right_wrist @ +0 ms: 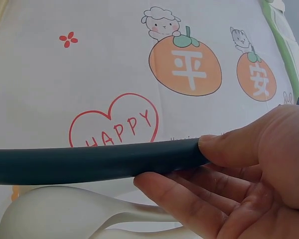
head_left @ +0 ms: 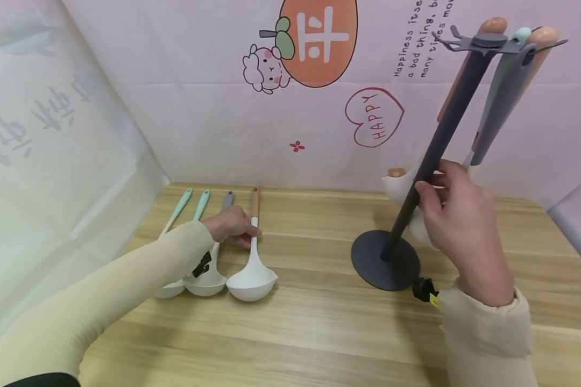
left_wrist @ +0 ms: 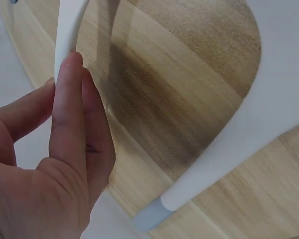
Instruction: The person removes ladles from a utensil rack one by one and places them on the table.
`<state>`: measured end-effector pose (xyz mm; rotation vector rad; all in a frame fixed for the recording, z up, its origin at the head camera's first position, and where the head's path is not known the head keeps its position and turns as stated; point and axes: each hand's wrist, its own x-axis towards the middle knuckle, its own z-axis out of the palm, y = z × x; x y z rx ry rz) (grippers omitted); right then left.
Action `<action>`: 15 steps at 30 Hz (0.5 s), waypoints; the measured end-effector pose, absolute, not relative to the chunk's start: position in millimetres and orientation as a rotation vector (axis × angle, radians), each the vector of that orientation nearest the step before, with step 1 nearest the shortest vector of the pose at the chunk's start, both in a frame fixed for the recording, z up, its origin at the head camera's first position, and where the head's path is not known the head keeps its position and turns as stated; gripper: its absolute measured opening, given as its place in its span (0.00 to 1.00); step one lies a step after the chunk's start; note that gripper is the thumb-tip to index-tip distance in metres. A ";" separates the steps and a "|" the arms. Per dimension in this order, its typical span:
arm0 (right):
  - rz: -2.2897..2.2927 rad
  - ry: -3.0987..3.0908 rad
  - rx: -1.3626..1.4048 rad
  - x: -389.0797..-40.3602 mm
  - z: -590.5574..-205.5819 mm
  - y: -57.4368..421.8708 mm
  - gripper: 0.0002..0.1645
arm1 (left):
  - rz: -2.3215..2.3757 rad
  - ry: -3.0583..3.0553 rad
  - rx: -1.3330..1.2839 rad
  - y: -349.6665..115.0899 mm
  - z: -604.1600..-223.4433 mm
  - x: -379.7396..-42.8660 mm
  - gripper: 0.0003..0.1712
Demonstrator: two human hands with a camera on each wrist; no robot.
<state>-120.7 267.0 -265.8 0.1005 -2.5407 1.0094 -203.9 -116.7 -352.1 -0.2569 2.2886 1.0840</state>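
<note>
Rack [head_left: 450, 123], hung with utensils [head_left: 502, 107], and ladle [head_left: 253, 271] are in separate hands [head_left: 232, 223] [head_left: 467, 226].

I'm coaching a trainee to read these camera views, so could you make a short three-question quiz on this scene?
1. Multiple choice: what does the right hand grip?
A. A mint handle
B. The dark stand post
C. The round base

2. True or false: the left hand holds the gray-handled ladle.

3. Fill in: the red heart on the backdrop surrounds the word ____.

Key:
1. B
2. False; it holds the brown-handled ladle.
3. HAPPY
</note>
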 end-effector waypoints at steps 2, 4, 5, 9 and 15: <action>1.006 -2.541 0.103 -120.9 -266.0 267.0 0.25 | 1.075 2.291 -0.268 -116.8 -351.8 -204.3 0.07; 1.003 -2.542 0.104 -121.1 -266.1 267.0 0.25 | 1.065 2.297 -0.270 -117.2 -351.8 -204.2 0.08; 0.999 -2.540 0.105 -120.8 -266.1 266.9 0.25 | 1.062 2.299 -0.268 -117.5 -352.0 -204.2 0.08; 0.985 -2.540 0.105 -120.8 -266.0 266.4 0.24 | 1.074 2.306 -0.244 -118.4 -353.9 -202.3 0.08; 0.996 -2.545 0.099 -120.7 -265.8 266.6 0.24 | 1.074 2.316 -0.196 -119.0 -355.8 -200.1 0.08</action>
